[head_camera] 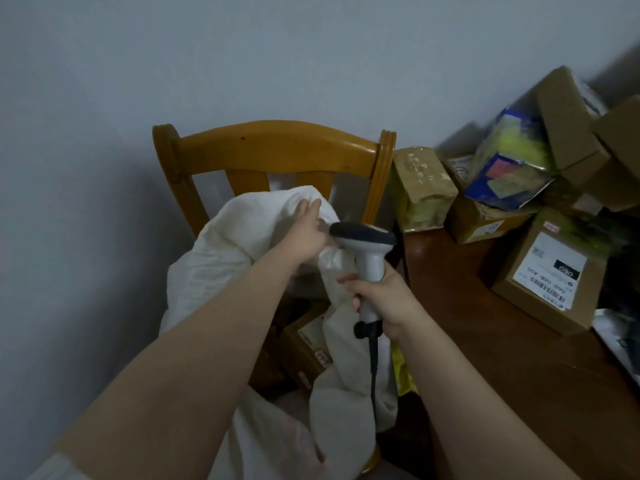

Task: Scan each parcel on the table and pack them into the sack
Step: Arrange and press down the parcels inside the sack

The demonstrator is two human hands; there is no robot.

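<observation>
1. The left hand [304,233] gripped the far rim of the crumpled white woven sack [228,244], which was draped over a glossy wooden chair [273,147].
2. The right hand [384,299] curled round the smooth grey barcode scanner [369,258], its handle upright and its head pointing left.
3. Boxy cardboard parcels [550,275] sat at the right on the dark table [519,368].

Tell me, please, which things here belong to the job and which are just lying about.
Job: white woven sack; grey handheld scanner; labelled brown cardboard box; blue-and-yellow wrapped parcel; dark wooden table.
Lying about: orange wooden chair; grey wall.
</observation>
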